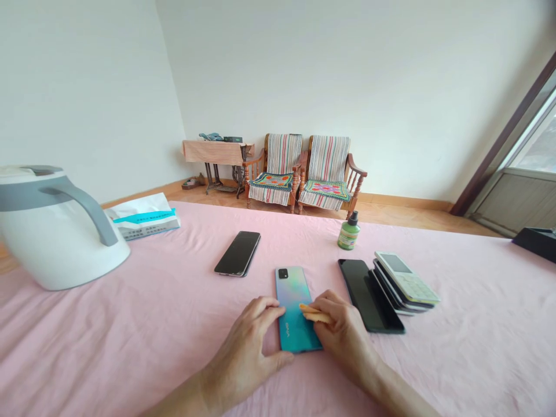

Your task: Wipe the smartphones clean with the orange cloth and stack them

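A blue-green smartphone (295,313) lies back side up on the pink cloth, its camera block at the far end and "vivo" printed near the close end. My left hand (249,341) steadies it, with fingertips against the left edge and the thumb at the bottom corner. In my right hand (341,324) is a folded yellow cloth (315,313), pinched and pressed on the phone's back toward its right side. Just right of that hand, a black smartphone (369,295) lies screen up, beside a stack of phones topped by a white keypad phone (406,278).
Another dark smartphone (238,253) lies farther back, left of centre. A green bottle (348,231) with a black cap stands behind the phones. At left are a white kettle (56,243) and a tissue pack (147,217). A black object (536,243) sits at the far right.
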Action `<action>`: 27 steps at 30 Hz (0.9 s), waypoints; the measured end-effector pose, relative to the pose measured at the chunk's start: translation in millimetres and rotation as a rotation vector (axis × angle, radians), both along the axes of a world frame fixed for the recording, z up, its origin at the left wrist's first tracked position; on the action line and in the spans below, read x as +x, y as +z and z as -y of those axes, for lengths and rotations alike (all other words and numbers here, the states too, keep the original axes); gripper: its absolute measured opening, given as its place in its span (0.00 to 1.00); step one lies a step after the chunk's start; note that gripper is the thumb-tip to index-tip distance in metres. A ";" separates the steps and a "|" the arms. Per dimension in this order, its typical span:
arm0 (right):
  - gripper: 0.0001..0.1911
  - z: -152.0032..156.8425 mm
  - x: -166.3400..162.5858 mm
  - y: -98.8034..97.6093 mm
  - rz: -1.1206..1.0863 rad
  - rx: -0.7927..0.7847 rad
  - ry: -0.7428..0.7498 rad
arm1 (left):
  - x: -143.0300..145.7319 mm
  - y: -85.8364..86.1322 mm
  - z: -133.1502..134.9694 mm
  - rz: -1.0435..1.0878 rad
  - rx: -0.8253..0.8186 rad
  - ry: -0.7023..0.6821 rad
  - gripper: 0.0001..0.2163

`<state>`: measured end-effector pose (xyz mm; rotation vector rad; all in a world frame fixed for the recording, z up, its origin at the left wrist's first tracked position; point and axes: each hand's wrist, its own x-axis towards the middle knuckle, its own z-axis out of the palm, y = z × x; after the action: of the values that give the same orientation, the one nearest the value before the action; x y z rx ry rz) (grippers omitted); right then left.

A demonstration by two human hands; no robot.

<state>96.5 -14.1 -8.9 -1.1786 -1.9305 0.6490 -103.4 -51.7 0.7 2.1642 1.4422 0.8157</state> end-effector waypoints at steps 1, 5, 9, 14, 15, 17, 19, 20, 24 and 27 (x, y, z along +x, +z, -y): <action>0.13 3.8 0.6 1.9 -0.026 -0.022 -0.038 | 0.7 0.1 0.0 0.004 -0.001 -0.003 0.25; 0.09 9.5 1.3 6.1 -0.114 -0.120 -0.108 | 4.3 -0.1 0.6 0.013 0.006 0.004 0.24; 0.11 4.7 2.0 6.1 -0.181 -0.241 -0.112 | 6.1 -2.8 1.1 0.022 0.018 0.019 0.23; 0.15 1.8 6.8 4.2 -0.434 -0.451 -0.051 | 7.5 -2.0 -0.4 0.016 0.004 0.014 0.22; 0.16 2.2 7.6 4.2 -0.485 -0.488 -0.036 | 8.1 -1.1 -0.7 0.014 0.003 0.010 0.22; 0.18 3.6 8.0 5.1 -0.561 -0.538 -0.015 | 9.6 0.9 -0.8 0.006 0.014 -0.003 0.23; 0.19 5.5 7.0 7.2 -0.587 -0.548 -0.002 | 11.0 2.5 0.0 -0.014 0.043 -0.014 0.24; 0.19 6.5 6.2 8.5 -0.586 -0.543 0.002 | 11.6 3.2 0.8 -0.027 0.065 -0.020 0.24; 0.18 10.7 2.8 14.6 -0.583 -0.519 0.001 | 13.7 4.5 4.0 -0.092 0.166 -0.048 0.18; 0.17 13.8 0.8 18.3 -0.599 -0.503 0.027 | 15.2 3.0 5.5 -0.108 0.226 -0.058 0.14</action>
<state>97.2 -27.8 9.4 -1.0766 -1.3087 1.3811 -88.2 -57.2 3.7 2.4400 1.3880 0.8907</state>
